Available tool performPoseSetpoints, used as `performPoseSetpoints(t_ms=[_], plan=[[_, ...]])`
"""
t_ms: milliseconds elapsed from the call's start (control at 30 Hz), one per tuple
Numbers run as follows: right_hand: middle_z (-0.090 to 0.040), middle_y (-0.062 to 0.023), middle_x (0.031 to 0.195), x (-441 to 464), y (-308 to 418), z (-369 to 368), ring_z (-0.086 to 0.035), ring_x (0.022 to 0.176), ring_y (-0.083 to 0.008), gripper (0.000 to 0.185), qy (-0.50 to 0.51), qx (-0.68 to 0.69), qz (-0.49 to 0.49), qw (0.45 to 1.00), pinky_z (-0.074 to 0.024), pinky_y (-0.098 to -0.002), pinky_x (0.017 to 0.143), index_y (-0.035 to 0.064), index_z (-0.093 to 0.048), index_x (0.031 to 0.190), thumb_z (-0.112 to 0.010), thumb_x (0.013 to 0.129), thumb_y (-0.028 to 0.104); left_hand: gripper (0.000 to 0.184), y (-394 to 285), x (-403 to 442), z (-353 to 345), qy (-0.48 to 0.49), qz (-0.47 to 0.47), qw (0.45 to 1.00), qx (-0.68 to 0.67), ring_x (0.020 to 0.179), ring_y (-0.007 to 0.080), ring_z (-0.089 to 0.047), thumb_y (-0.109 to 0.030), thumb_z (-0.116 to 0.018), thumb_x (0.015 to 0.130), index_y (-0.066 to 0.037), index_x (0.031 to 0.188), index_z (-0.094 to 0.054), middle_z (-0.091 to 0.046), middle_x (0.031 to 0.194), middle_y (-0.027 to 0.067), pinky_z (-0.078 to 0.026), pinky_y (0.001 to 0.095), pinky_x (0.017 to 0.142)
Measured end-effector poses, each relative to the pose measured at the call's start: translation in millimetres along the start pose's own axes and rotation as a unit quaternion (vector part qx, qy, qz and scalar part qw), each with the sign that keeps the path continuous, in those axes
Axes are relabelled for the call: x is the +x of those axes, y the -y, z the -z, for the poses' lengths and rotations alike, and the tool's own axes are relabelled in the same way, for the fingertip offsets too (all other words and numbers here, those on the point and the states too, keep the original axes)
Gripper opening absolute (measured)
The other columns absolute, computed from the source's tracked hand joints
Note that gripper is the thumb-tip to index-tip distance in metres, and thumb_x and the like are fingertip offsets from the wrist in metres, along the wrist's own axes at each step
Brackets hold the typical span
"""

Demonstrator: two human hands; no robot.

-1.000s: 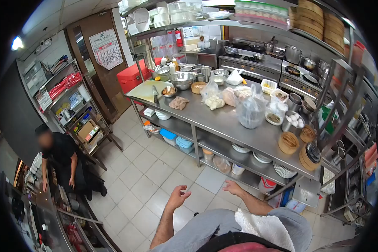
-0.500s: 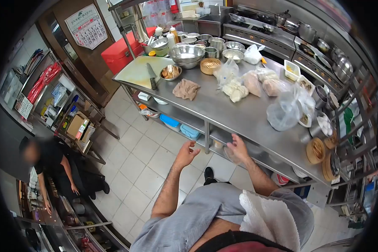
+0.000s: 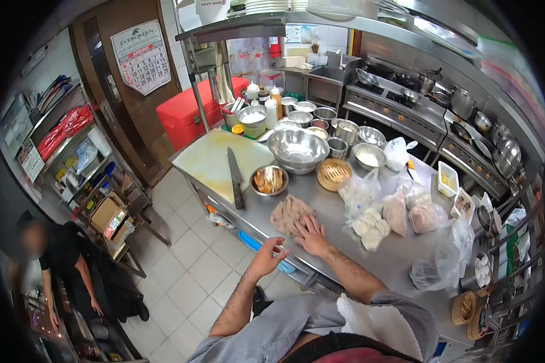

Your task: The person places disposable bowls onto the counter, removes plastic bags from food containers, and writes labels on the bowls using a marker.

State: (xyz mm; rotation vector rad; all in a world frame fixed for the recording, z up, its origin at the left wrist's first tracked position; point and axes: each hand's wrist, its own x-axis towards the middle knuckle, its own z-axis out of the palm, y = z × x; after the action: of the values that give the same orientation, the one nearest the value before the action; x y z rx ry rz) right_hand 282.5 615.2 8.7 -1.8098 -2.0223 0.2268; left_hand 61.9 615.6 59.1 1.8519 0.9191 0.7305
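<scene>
My right hand (image 3: pixel 312 235) lies with spread fingers at the lower right edge of a crumpled brown cloth (image 3: pixel 289 213) on the steel table (image 3: pixel 321 209). Off the table's front edge, my left hand (image 3: pixel 269 256) hangs in the air with its fingers apart and nothing in it. Behind the cloth stands a small metal bowl of brown food pieces (image 3: pixel 269 180). A knife (image 3: pixel 234 175) rests along the right side of the pale cutting board (image 3: pixel 207 158). Right of my right hand lie plastic bags, one with white contents (image 3: pixel 371 228).
Large steel bowls (image 3: pixel 298 148) and a bamboo steamer (image 3: pixel 333 174) stand farther back. An overhead shelf (image 3: pixel 236 29) crosses above the table. At the left, a person in black (image 3: pixel 85 272) leans by another counter. Stoves (image 3: pixel 395 115) line the back wall.
The view has moved closer to the table and its cutting board. My right hand has come from the air beyond the front edge onto the cloth; my left hand remains raised and empty.
</scene>
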Motion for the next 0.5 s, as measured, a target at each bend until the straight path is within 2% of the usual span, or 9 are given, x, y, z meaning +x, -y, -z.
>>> performPoseSetpoints(t_ms=[33,100,167,200,267,333,400,433,500], plan=[[-0.015,-0.0067,0.147,12,-8,-6,-0.014,0.135,-0.0313,0.058,0.065,-0.018,-0.034,0.997,-0.0134,-0.0648,0.101,0.0207,-0.033,0.137,-0.056,0.085,0.035,0.043,0,14,10,0.004,-0.035,0.999,0.002,0.084,0.0205,-0.058,-0.021,-0.067,0.082,-0.001,0.116,-0.050,-0.054,0.106,0.0144,-0.049,0.0322,0.074],[-0.014,-0.0043,0.148,37,-25,-9,-0.015,0.135,-0.0308,0.057,0.043,-0.024,-0.048,0.998,-0.0133,-0.0639,0.102,0.0217,-0.029,0.139,-0.052,0.088,0.031,0.043,1,43,38,0.019,-0.049,0.999,-0.016,0.085,0.0199,-0.058,-0.021,-0.067,0.081,-0.002,0.116,-0.051,-0.054,0.105,0.0128,-0.049,0.0319,0.074],[-0.017,-0.0042,0.147,60,-34,-6,-0.024,0.133,-0.0287,0.056,0.077,-0.055,-0.141,0.985,-0.0125,-0.0668,0.101,0.0209,-0.032,0.138,-0.052,0.087,0.030,0.041,5,67,71,0.002,-0.097,0.995,0.025,0.085,0.0193,-0.058,-0.020,-0.067,0.082,-0.002,0.115,-0.051,-0.055,0.103,0.0114,-0.048,0.0315,0.072],[-0.017,-0.0042,0.147,68,-42,0,-0.024,0.133,-0.0287,0.056,0.075,-0.055,-0.150,0.984,-0.0125,-0.0668,0.101,0.0209,-0.032,0.138,-0.052,0.087,0.030,0.037,3,79,89,-0.004,-0.084,0.996,0.018,0.084,0.0189,-0.058,-0.019,-0.067,0.082,-0.002,0.112,-0.053,-0.055,0.099,0.0107,-0.047,0.0307,0.070],[-0.036,-0.0070,0.139,95,-53,18,-0.040,0.123,-0.0291,0.050,0.155,-0.008,-0.172,0.973,-0.0235,-0.0595,0.102,0.0180,-0.041,0.133,-0.054,0.085,0.028,0.035,10,105,128,-0.001,-0.107,0.994,0.021,0.083,0.0186,-0.058,-0.019,-0.067,0.082,-0.002,0.110,-0.054,-0.055,0.098,0.0105,-0.047,0.0305,0.069],[-0.053,-0.0120,0.122,135,-17,100,-0.051,0.110,-0.0320,0.046,0.243,0.033,-0.086,0.966,-0.0378,-0.0462,0.096,0.0123,-0.049,0.126,-0.058,0.083,0.025,0.031,10,128,164,-0.016,-0.109,0.994,0.002,0.080,0.0168,-0.057,-0.016,-0.067,0.081,-0.001,0.106,-0.056,-0.056,0.092,0.0087,-0.047,0.0296,0.070],[-0.059,-0.0136,0.100,176,17,155,-0.058,0.093,-0.0271,0.038,-0.055,0.102,0.041,0.992,-0.0472,-0.0368,0.078,0.0068,-0.056,0.113,-0.062,0.079,0.020,0.030,8,150,194,-0.020,-0.123,0.992,-0.020,0.080,0.0160,-0.056,-0.014,-0.067,0.081,-0.002,0.106,-0.055,-0.056,0.091,0.0080,-0.047,0.0290,0.069],[-0.059,-0.0134,0.102,204,63,209,-0.058,0.091,-0.0226,0.038,-0.061,0.036,-0.051,0.996,-0.0471,-0.0352,0.078,0.0037,-0.056,0.112,-0.066,0.077,0.013,0.030,7,159,205,-0.031,-0.132,0.990,-0.042,0.079,0.0152,-0.056,-0.013,-0.067,0.081,-0.002,0.106,-0.055,-0.056,0.089,0.0073,-0.047,0.0284,0.069],[-0.057,-0.0097,0.101,258,104,273,-0.057,0.087,-0.0209,0.042,-0.252,0.066,0.103,0.960,-0.0467,-0.0321,0.074,0.0030,-0.055,0.114,-0.068,0.075,0.011,0.028,10,172,217,-0.030,-0.121,0.991,-0.051,0.078,0.0146,-0.055,-0.011,-0.067,0.081,-0.002,0.105,-0.056,-0.055,0.086,0.0063,-0.046,0.0275,0.067]])
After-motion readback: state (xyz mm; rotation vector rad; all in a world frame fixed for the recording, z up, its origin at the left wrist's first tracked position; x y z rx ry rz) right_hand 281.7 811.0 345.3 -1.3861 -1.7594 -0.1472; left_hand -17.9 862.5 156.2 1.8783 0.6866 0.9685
